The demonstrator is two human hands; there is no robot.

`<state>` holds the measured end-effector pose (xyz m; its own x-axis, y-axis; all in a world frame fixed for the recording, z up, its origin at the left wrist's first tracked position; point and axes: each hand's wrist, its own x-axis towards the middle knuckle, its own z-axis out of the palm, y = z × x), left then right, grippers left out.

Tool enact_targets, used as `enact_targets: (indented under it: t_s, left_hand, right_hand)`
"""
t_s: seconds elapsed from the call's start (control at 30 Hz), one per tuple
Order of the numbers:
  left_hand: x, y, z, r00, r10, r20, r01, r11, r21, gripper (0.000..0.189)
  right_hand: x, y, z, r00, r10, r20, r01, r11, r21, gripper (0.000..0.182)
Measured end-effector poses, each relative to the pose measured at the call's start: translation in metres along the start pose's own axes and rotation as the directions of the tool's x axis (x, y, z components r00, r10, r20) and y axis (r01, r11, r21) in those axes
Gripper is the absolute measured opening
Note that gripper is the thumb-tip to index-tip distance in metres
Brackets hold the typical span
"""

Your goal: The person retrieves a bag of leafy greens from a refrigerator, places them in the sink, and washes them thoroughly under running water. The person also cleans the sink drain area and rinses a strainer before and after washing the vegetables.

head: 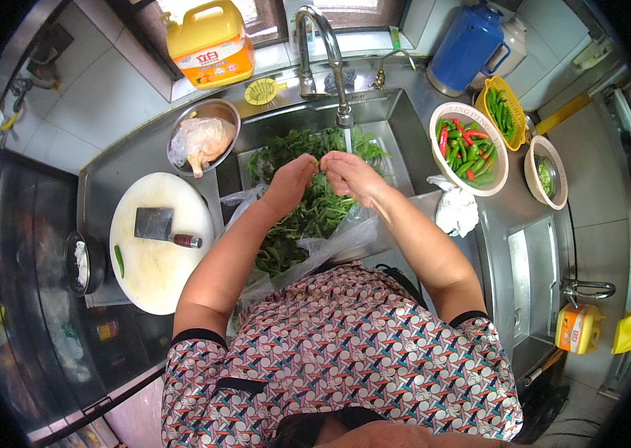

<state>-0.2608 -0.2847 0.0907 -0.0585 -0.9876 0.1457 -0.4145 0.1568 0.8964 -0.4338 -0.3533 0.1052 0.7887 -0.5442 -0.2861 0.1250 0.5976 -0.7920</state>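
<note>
My left hand (293,180) and my right hand (353,178) meet fingertip to fingertip above the sink (410,162). Between the pinched fingers shows a small bit of a green stem (315,162); most of it is hidden by the hands. Below them lies a large heap of leafy greens (321,210), partly in the basin and partly in a clear plastic bag (343,238) at the near edge. Water (348,141) runs from the chrome faucet (343,106) just behind my right hand.
A cleaver (154,223) and a green chili (119,261) lie on the round cutting board (181,285). Raw poultry (203,143) sits in a metal bowl (228,109). At right stand a bowl of peppers (469,154), a white cloth (457,211) and a blue thermos (464,47).
</note>
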Motion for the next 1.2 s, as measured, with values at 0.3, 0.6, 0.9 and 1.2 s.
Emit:
enact_targets:
  t_s: [0.3,0.6,0.9,1.2]
  left_hand:
    - [0.02,-0.024,-0.009,0.825,0.386,-0.413,0.063,0.664,0.745,0.049]
    - [-0.015,-0.035,0.041,0.889,-0.091,0.449,-0.163,0.853,0.496,0.077]
    - [-0.015,-0.038,0.075,0.841,-0.173,0.512,-0.078,0.899,0.43,0.095]
    - [-0.002,-0.089,0.05,0.963,-0.082,0.255,0.094,0.995,-0.038,0.046]
  right_hand:
    - [-0.022,0.005,-0.024,0.997,-0.077,0.003,0.077,0.996,0.036,0.027]
    - [-0.094,0.053,-0.04,0.961,0.265,-0.076,0.018,-0.334,-0.942,0.02]
    - [-0.117,0.076,-0.057,0.937,0.306,-0.169,-0.099,-0.23,-0.968,0.012]
    - [-0.12,0.094,-0.07,0.959,0.264,-0.104,-0.063,-0.159,-0.985,0.008]
